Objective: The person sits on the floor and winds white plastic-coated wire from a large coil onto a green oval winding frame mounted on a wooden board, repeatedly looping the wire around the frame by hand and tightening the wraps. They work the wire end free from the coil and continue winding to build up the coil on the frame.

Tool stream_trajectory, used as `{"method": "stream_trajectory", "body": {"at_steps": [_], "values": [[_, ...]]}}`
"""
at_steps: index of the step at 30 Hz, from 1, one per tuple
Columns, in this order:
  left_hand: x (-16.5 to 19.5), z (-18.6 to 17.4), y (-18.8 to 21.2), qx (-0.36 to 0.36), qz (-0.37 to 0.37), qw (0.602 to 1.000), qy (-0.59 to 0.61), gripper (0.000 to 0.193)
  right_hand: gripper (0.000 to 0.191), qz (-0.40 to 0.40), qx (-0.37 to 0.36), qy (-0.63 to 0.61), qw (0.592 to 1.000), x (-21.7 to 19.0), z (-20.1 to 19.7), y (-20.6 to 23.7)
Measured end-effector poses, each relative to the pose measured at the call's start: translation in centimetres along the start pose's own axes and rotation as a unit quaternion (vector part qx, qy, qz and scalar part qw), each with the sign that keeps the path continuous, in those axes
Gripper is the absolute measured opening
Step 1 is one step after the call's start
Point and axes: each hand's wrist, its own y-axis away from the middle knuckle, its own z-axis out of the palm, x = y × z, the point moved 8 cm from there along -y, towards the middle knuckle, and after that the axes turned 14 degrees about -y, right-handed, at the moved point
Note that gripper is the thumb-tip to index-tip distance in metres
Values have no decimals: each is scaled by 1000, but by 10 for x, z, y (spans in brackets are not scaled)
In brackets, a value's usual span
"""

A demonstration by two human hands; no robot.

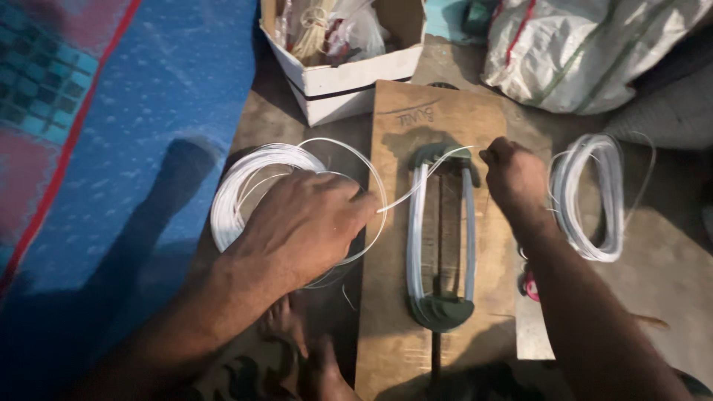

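White cord (pixel 427 177) is what I have in hand here: a thin, flat-looking strand running from my left hand (pixel 308 223) across to my right hand (pixel 514 174), and wound in long loops around a dark two-ended winding frame (pixel 441 234) fixed on a wooden board (pixel 386 297). My left grip is pressed together on the strand at the fingertips, resting over a loose white coil (pixel 245 189) that lies just beside the board on the floor. My right grip pinches the strand's far end near the upper end of the frame.

I judge the cord light and springy, stiff enough to hold a curve on its own, and probably smooth and a bit slippery, so a pinch between fingertips suits it better than a whole fist. It would likely kink if bent sharply. The best hold seems close to the frame's curved end, where the strand is taut.

A second white coil (pixel 590 197) lies right of the board, near my right wrist. Behind the board stands an open cardboard box (pixel 349 82) holding bags, with a white sack (pixel 587 52) to its right and a blue patterned mat (pixel 148 111) to the left.
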Motion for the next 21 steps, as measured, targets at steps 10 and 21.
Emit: {"method": "stream_trajectory", "body": {"at_steps": [10, 21], "values": [[-24, -31, 26, 310, -62, 948, -47, 26, 24, -38, -276, 115, 954, -38, 89, -107], [-43, -14, 34, 367, -122, 919, 81, 13, 65, -241, -413, 109, 872, -148, 72, 254]]}}
